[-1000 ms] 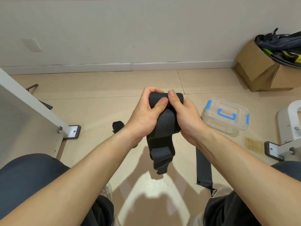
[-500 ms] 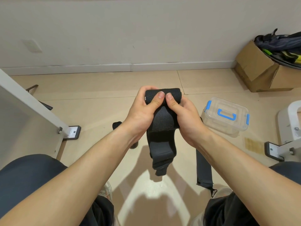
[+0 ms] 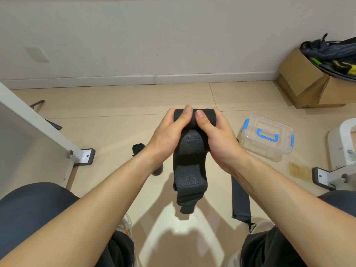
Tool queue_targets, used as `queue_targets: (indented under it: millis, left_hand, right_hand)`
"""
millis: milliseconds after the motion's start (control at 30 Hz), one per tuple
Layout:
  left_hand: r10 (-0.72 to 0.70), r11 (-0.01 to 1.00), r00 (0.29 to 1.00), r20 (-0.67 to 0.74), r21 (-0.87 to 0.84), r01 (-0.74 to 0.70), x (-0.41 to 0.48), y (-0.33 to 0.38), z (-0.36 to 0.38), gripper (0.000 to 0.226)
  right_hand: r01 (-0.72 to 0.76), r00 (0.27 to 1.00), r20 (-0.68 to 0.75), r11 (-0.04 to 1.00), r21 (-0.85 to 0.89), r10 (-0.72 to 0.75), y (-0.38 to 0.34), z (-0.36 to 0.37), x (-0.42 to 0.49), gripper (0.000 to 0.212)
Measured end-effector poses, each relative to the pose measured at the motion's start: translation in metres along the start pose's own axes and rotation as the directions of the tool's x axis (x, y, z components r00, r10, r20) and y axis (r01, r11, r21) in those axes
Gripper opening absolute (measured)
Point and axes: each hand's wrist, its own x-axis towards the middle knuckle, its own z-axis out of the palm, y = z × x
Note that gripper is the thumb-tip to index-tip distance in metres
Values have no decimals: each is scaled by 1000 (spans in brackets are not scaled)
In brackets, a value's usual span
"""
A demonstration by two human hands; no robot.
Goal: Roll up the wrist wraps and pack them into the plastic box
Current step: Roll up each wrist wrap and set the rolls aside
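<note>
A black wrist wrap (image 3: 189, 170) is held in the air over the floor, its top part wound into a roll under my thumbs and its loose tail hanging down. My left hand (image 3: 165, 133) grips the roll's left end and my right hand (image 3: 217, 135) grips its right end, thumbs side by side on top. A second black wrap (image 3: 240, 199) lies flat on the floor under my right forearm. A rolled black wrap (image 3: 137, 148) lies on the floor left of my left wrist, partly hidden. The clear plastic box (image 3: 266, 137) with blue latches stands shut on the floor at right.
A white table leg with a foot plate (image 3: 84, 157) stands at left. At right is a white frame foot (image 3: 325, 178). A cardboard box (image 3: 306, 83) with bags sits by the wall at far right. My knees and shoes fill the bottom corners.
Both thumbs have pushed forward over the roll, turning it away from me. The roll is a little thicker and the hanging tail has shortened slightly.
</note>
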Motion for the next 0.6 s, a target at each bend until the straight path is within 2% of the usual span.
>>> queue_targets:
  millis: [67, 133, 267, 500, 600]
  left_hand:
    - [5, 1000, 1000, -30, 19, -5, 1, 0, 1, 56]
    - [50, 999, 998, -42, -18, -50, 1, 1, 2, 39]
    - [114, 991, 993, -15, -67, -114, 0, 0, 3, 15]
    - [220, 974, 975, 41, 39, -221, -1, -5, -2, 24]
    - [287, 950, 956, 57, 112, -292, 0, -5, -2, 27]
  right_hand:
    - [18, 1000, 6, 999, -37, -18, 1, 0, -2, 26]
    - [28, 999, 25, 999, -18, -27, -2, -1, -2, 24]
    - [-27, 998, 55, 997, 66, 24, -5, -3, 0, 34]
    - [-62, 998, 9, 995, -82, 62, -5, 1, 4, 54]
    - [-45, 999, 22, 995, -87, 47, -8, -2, 6, 42]
